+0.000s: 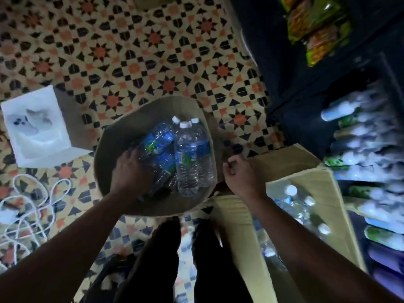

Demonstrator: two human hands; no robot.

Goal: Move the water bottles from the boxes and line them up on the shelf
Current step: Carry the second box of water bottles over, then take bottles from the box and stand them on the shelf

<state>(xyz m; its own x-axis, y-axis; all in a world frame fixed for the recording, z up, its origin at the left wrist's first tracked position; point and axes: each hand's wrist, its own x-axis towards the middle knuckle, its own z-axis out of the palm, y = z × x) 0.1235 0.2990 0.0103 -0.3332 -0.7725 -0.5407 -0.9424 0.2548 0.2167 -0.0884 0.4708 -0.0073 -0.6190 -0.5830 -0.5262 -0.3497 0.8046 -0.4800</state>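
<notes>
Head view: the open cardboard box (pixel 109 145) holds water bottles (pixel 192 158) lying with caps away from the person. The left hand (pixel 131 171) is nearer, fingers curved over their base ends; grip unconfirmed. The right hand (pixel 242 176), fingers curled, sits at the box's right rim; hold unclear.

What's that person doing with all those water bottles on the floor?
A person is unpacking water bottles. Their left hand reaches into an open cardboard box on the floor and lies on the bottles inside; a firm grip isn't clear yet. The right hand, fingers curled, is at that box's edge. A second box with more bottles sits by the shelf, where a row of bottles is already lined up.
</notes>
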